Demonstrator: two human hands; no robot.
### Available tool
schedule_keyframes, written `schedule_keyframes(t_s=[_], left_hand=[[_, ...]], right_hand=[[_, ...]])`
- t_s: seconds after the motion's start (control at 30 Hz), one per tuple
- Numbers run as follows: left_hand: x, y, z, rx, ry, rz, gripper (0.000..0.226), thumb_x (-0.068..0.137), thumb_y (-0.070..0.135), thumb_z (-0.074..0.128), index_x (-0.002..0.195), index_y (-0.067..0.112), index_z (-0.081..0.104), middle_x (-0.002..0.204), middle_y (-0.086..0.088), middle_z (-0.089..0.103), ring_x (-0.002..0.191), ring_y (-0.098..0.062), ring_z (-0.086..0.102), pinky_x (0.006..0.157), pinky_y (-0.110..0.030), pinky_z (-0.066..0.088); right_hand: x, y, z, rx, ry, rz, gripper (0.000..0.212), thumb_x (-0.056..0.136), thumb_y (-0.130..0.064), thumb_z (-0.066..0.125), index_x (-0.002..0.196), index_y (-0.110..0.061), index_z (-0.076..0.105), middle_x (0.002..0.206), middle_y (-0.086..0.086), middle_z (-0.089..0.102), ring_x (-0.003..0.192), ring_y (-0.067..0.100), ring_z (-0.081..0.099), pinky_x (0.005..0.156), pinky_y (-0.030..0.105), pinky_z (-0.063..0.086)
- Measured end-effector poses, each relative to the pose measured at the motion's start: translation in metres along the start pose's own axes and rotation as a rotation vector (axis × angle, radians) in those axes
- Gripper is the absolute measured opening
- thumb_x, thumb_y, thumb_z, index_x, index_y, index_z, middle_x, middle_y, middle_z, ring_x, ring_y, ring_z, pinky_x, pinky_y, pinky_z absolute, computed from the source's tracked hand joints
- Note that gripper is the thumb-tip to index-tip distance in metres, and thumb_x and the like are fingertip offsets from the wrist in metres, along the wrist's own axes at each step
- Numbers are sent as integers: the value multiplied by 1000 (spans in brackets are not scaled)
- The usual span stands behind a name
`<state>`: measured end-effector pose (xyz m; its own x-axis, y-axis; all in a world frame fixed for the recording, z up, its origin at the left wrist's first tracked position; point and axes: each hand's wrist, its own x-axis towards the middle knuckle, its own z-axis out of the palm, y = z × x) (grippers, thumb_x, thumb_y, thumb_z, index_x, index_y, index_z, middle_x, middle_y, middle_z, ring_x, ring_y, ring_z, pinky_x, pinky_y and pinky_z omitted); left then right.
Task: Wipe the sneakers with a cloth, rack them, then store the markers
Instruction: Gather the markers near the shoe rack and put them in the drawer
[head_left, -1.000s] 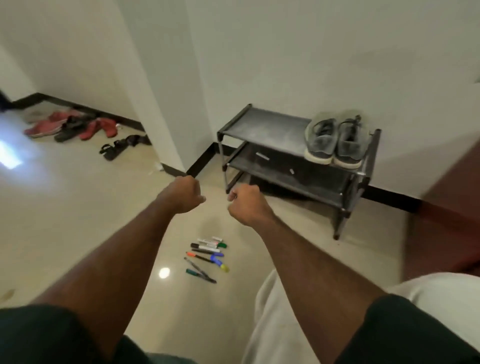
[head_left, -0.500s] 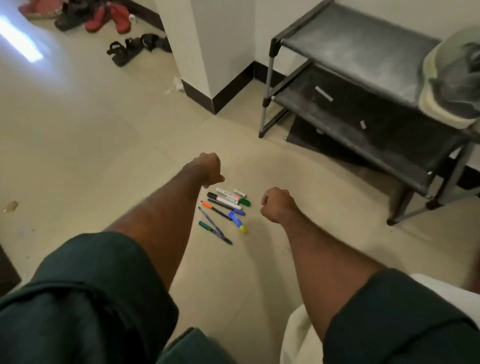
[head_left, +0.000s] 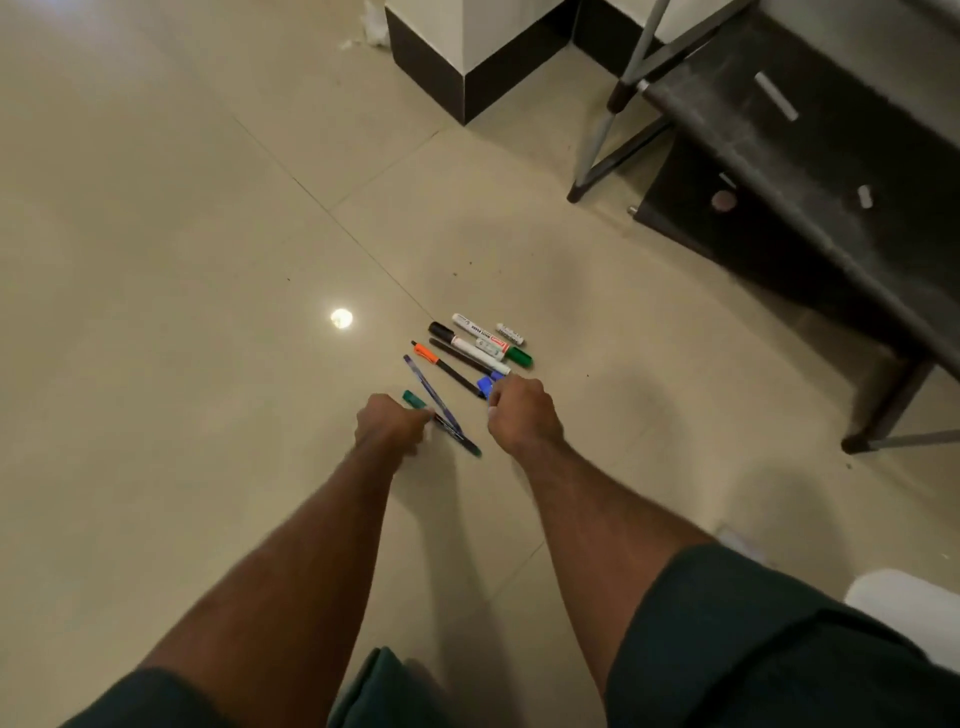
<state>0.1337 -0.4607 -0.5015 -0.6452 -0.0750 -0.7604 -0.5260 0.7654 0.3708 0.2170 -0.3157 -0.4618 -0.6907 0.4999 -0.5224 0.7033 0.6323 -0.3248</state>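
Reaching down, the left hand pinched a green marker; the right hand, fingers curled, met the blue marker just ahead on the floor.

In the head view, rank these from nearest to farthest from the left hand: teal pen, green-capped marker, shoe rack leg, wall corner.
1. teal pen, at the left hand
2. green-capped marker, far side of the pile, to the right
3. shoe rack leg, upper right
4. wall corner, top centre

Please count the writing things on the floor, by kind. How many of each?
Thick white-bodied markers: 2
Thin pens: 4
Blue marker, partly behind the right hand: 1
Short white piece: 1
Total: 8
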Motion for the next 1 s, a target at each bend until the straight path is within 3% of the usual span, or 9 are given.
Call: schedule_keyframes(t_s=[0.23,0.4,0.5,0.6,0.7,0.77,0.87,1.0], left_hand=[[1,-9,23,17,59,-18,51,73,52,83,98,13,65,96,-7,69,81,-25,70,74,-40,62],[-5,-13,31,41,71,5,58,73,62,78,102,14,61,97,-5,66,87,-25,67,77,-40,61],[-6,-10,30,62,94,19,54,71,54,81,102,15,60,97,-5,65,88,-25,67,79,-41,61],[-8,-8,30,87,117,10,47,73,45,80,100,15,57,95,-6,64,87,-24,65,78,-39,60],[-10,-11,28,37,120,-8,33,81,35,76,95,12,56,86,-5,60,78,-20,62,66,-31,55],[-9,-12,21,-6,131,32,18,82,23,70,88,8,62,82,-6,62,73,-19,60,61,-32,52],[-5,0,6,-87,134,150,9,78,20,65,78,11,67,82,-9,69,78,-27,66,74,-39,59],[-22,64,-5,-110,74,344,17,83,19,67,72,7,68,67,-8,68,64,-26,61,61,-30,50]], right_hand=[[9,-25,41,-6,-33,-117,12,91,-24,68,101,-16,67,95,5,68,89,21,66,75,40,60],[15,-31,50,-42,-36,-116,19,92,-22,67,109,-14,64,102,6,68,93,22,65,72,34,57],[14,-32,49,-143,-46,-177,19,95,-19,62,112,-12,59,107,9,65,96,24,63,67,33,49],[9,-36,49,-242,-47,-225,18,95,-13,59,113,-11,57,109,11,64,97,24,63,70,33,51],[3,-40,48,-279,-90,-226,19,96,-13,57,115,-10,59,109,10,65,97,24,63,74,33,53],[1,-41,43,-206,-85,-168,23,96,-11,57,119,-9,60,114,12,65,104,26,63,77,35,53],[3,-40,17,-5,-15,-57,27,93,-8,55,119,-8,62,121,14,63,115,32,61,86,38,54],[8,-25,-63,207,54,4,35,88,-13,61,123,-9,61,123,15,61,117,35,59,89,37,52]])
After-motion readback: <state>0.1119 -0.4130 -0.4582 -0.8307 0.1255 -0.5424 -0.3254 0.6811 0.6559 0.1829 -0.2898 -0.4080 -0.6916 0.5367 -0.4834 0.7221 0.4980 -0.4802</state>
